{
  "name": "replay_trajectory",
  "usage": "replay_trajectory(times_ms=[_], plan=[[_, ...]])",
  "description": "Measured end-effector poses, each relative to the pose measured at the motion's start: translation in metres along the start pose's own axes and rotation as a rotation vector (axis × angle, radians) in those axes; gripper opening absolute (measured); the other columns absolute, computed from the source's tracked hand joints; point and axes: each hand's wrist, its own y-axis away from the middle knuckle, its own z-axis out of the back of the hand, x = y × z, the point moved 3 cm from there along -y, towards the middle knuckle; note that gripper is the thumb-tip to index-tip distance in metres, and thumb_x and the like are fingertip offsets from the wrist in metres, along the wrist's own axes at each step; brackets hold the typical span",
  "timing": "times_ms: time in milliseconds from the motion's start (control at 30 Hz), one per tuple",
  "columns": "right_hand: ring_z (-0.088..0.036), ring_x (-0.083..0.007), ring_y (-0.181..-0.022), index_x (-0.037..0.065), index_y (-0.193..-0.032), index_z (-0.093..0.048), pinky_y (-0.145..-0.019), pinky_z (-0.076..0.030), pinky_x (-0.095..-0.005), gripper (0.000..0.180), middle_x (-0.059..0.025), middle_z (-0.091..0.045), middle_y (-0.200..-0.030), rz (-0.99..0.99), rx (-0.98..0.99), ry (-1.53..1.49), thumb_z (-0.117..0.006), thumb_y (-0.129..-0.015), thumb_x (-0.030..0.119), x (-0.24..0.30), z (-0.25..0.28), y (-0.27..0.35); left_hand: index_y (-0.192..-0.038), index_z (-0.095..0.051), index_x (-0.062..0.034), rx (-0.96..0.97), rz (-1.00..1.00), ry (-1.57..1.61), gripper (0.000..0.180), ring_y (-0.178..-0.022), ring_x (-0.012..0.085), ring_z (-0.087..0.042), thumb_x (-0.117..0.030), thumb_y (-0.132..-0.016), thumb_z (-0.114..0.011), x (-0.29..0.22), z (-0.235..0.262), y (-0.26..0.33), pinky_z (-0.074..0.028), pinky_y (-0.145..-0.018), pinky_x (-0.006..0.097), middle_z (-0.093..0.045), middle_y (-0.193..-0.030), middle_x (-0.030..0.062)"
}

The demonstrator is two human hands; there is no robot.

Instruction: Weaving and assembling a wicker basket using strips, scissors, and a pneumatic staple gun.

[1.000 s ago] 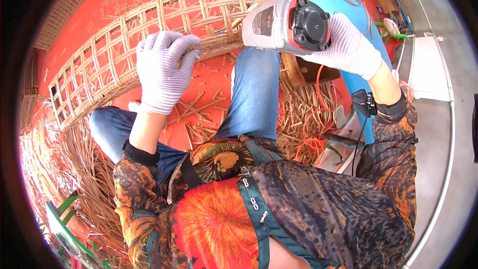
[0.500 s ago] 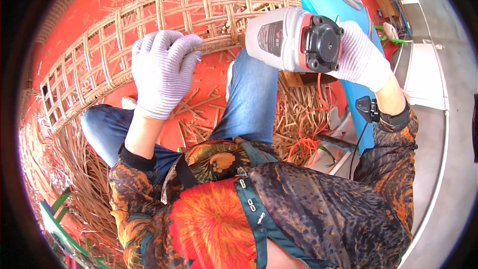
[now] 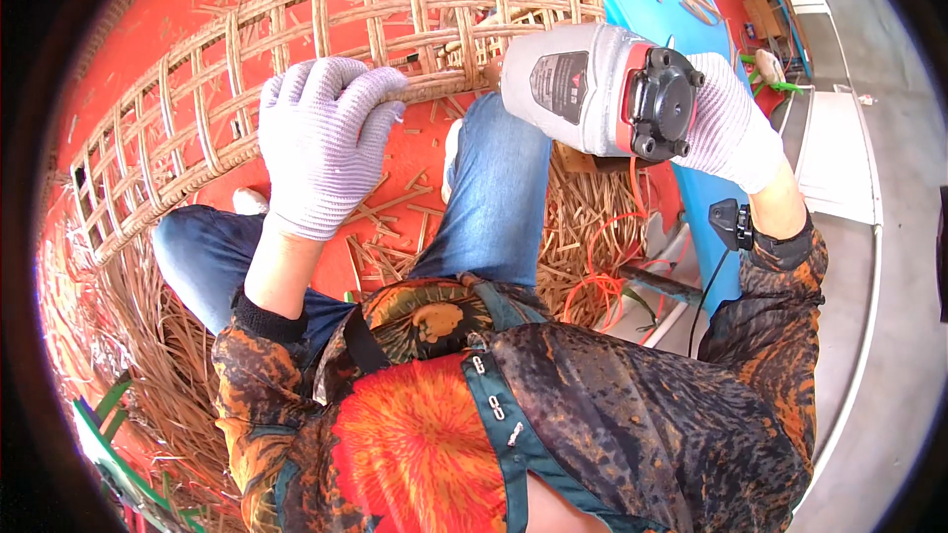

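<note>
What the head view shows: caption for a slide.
Gloved left hand at a woven frame, gloved right hand holding a grey power tool.

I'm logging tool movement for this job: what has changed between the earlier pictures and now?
The grey power tool has moved to the right and a little toward the person, together with the right hand holding it. Nothing was visibly taken hold of or let go. The left hand stays curled by the near edge of the woven panel.
</note>
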Motion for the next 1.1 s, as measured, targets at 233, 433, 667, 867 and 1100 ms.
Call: replay_trajectory(times_ms=[233, 433, 667, 867, 1100], plan=[[-0.072, -0.0296, -0.084, 0.004, -0.119, -0.068, -0.081, -0.055, -0.0363, 0.043, -0.0167, -0.073, -0.093, 0.006, -0.009, -0.043, -0.077, -0.079, 0.016, 0.003, -0.004, -0.005, -0.096, -0.073, -0.0217, 0.003, 0.006, -0.019, 0.023, -0.089, 0.0234, -0.061, -0.021, -0.074, -0.079, 0.001, 0.000, 0.004, -0.044, -0.081, 0.040, -0.064, -0.091, -0.0014], [-0.072, -0.0277, -0.086, 0.003, -0.118, -0.067, -0.082, -0.055, -0.0362, 0.042, -0.0166, -0.073, -0.093, 0.055, -0.044, -0.045, -0.078, -0.080, 0.016, 0.000, 0.000, -0.002, -0.097, -0.073, -0.0188, -0.003, 0.006, 0.011, 0.025, -0.089, 0.0248, -0.062, -0.014, -0.073, -0.080, -0.002, -0.001, -0.001, -0.044, -0.081, 0.041, -0.065, -0.090, 0.0017], [-0.072, -0.0295, -0.083, 0.002, -0.111, -0.068, -0.079, -0.056, -0.0372, 0.036, -0.0167, -0.073, -0.092, 0.124, 0.021, 0.016, -0.079, -0.082, 0.020, -0.017, -0.002, -0.014, -0.096, -0.072, -0.0186, -0.009, 0.002, -0.015, 0.025, -0.088, 0.0252, -0.062, -0.013, -0.073, -0.080, -0.002, 0.000, -0.002, -0.044, -0.081, 0.041, -0.065, -0.089, 0.0014], [-0.070, -0.0293, -0.077, 0.001, -0.107, -0.069, -0.076, -0.056, -0.0376, 0.035, -0.0172, -0.072, -0.088, 0.083, -0.024, 0.036, -0.080, -0.083, 0.024, -0.004, 0.002, -0.014, -0.096, -0.072, -0.0180, -0.017, 0.010, 0.019, 0.026, -0.088, 0.0255, -0.061, -0.012, -0.072, -0.080, -0.002, -0.002, 0.000, -0.043, -0.081, 0.041, -0.064, -0.088, 0.0017], [-0.070, -0.0230, -0.079, 0.000, -0.108, -0.069, -0.078, -0.056, -0.0360, 0.036, -0.0162, -0.073, -0.088, -0.023, 0.021, -0.029, -0.079, -0.085, 0.026, -0.018, -0.012, -0.011, -0.098, -0.072, -0.0166, 0.033, 0.028, 0.009, 0.027, -0.092, 0.0256, -0.062, -0.012, -0.073, -0.080, 0.001, -0.002, 0.002, -0.044, -0.084, 0.041, -0.065, -0.091, 0.0026]])
